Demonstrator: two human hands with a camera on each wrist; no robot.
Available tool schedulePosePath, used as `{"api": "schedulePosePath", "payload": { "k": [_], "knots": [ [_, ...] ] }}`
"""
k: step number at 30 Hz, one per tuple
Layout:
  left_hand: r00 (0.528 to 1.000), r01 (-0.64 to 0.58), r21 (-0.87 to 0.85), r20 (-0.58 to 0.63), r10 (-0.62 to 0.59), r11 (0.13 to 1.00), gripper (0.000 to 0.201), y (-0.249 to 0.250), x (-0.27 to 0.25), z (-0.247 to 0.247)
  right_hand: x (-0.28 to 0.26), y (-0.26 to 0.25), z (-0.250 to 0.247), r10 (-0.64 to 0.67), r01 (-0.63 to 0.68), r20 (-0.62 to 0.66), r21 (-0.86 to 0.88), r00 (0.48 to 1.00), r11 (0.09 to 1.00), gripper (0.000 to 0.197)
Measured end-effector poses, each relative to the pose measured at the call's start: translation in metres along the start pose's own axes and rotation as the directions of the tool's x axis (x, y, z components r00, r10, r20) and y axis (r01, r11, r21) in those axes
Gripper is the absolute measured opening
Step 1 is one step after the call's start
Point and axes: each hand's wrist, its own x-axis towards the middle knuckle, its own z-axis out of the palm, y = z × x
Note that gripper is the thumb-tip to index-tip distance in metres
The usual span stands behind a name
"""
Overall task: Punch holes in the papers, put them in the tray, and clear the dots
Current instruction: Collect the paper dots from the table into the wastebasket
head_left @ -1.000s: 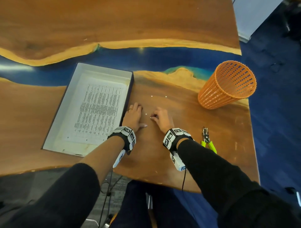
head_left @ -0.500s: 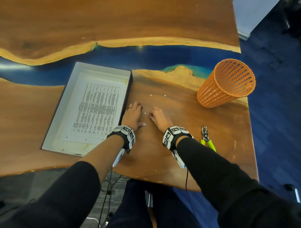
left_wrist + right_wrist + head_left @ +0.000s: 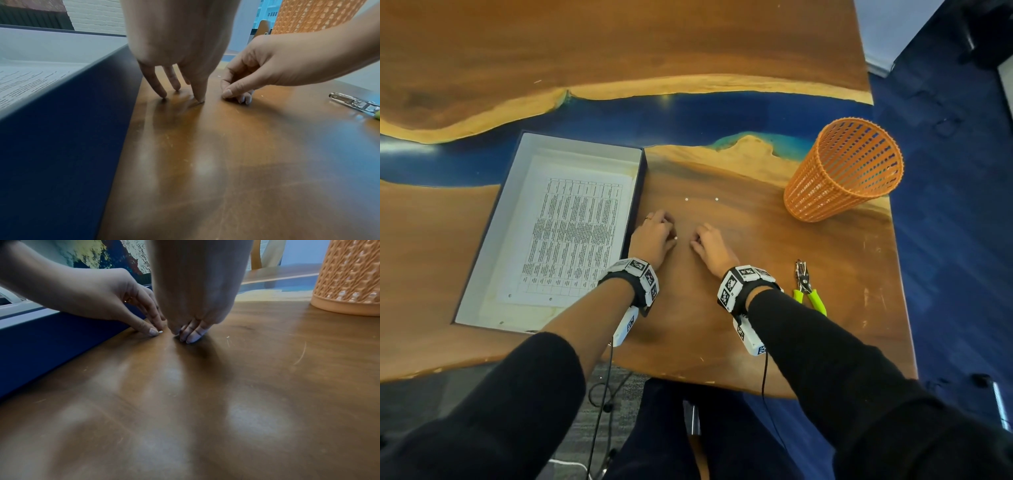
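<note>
While both hands work low on the counter (image 3: 722, 335), the scene stands thus:
Left hand (image 3: 652, 240): fingers (image 3: 158, 84) straight, tips pressed to the wood just beside the tray wall; one dot (image 3: 160, 331) lies at its thumb tip.
Right hand (image 3: 714, 248): fingers (image 3: 193, 335) curled under, thumb against them; whether they hold a dot, cannot tell.
Loose dots (image 3: 687, 198): two at 12 o'clock from the hands.
Tray (image 3: 493, 240): at 9 o'clock, punched papers (image 3: 571, 236) inside.
Punch (image 3: 804, 284): at 3 o'clock, lying flat.
Orange basket (image 3: 842, 171): at 1 o'clock.
</note>
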Motion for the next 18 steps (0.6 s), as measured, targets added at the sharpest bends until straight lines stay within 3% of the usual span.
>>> {"api": "schedulePosePath", "payload": {
  "k": [11,18],
  "knots": [
    [1.000,-0.015,0.067,-0.002,0.015,0.998,0.015,0.008,0.003,0.000,0.000,-0.001,0.001,0.001,-0.001,-0.019,0.009,1.000,1.000,0.015],
    [0.995,-0.092,0.219,0.058,0.081,0.971,0.017,0.013,0.008,0.003,0.000,-0.002,0.000,0.006,-0.006,-0.009,0.012,1.000,1.000,0.014]
  ]
}}
